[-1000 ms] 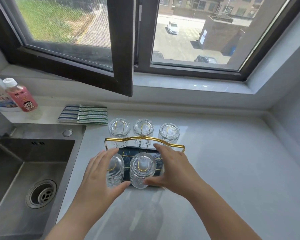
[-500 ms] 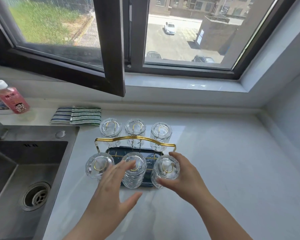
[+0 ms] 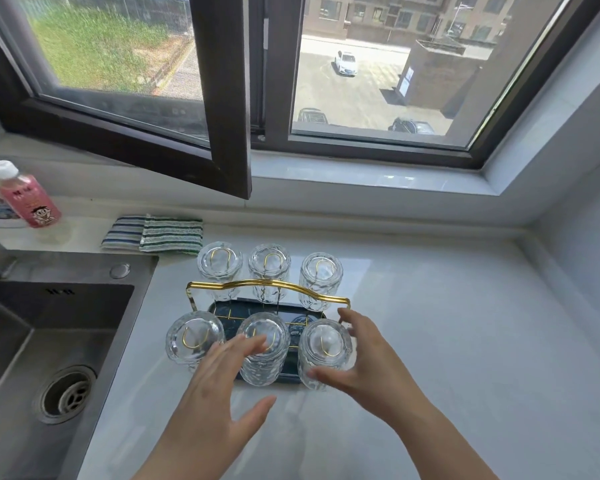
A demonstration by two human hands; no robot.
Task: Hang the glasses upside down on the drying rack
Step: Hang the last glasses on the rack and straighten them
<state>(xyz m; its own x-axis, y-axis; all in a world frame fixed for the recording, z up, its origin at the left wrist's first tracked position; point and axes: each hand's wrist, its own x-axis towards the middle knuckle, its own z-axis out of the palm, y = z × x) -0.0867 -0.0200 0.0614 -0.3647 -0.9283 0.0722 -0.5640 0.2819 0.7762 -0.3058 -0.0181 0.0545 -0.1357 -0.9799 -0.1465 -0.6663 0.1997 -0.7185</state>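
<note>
A drying rack with a gold handle [image 3: 267, 284] and a dark tray [image 3: 253, 310] stands on the white counter. Several clear glasses hang upside down on it: three in the back row [image 3: 269, 270] and three in the front row. My left hand [image 3: 208, 403] hovers open, its fingertips over the near side of the front middle glass [image 3: 274, 336]. My right hand [image 3: 368, 362] is beside the front right glass [image 3: 326, 348], fingers spread at its right side and thumb low at its front. The front left glass [image 3: 194, 337] stands free of both hands.
A steel sink [image 3: 32, 306] with a drain [image 3: 66, 393] lies to the left. Striped cloths [image 3: 153, 233] and a pink bottle [image 3: 28, 195] sit behind it. An open window sash [image 3: 222, 133] juts over the counter's back. A wall bounds the right side.
My left hand came off the front left glass and drew back toward me. My right hand set the front right glass on the rack and has spread its fingers beside it.
</note>
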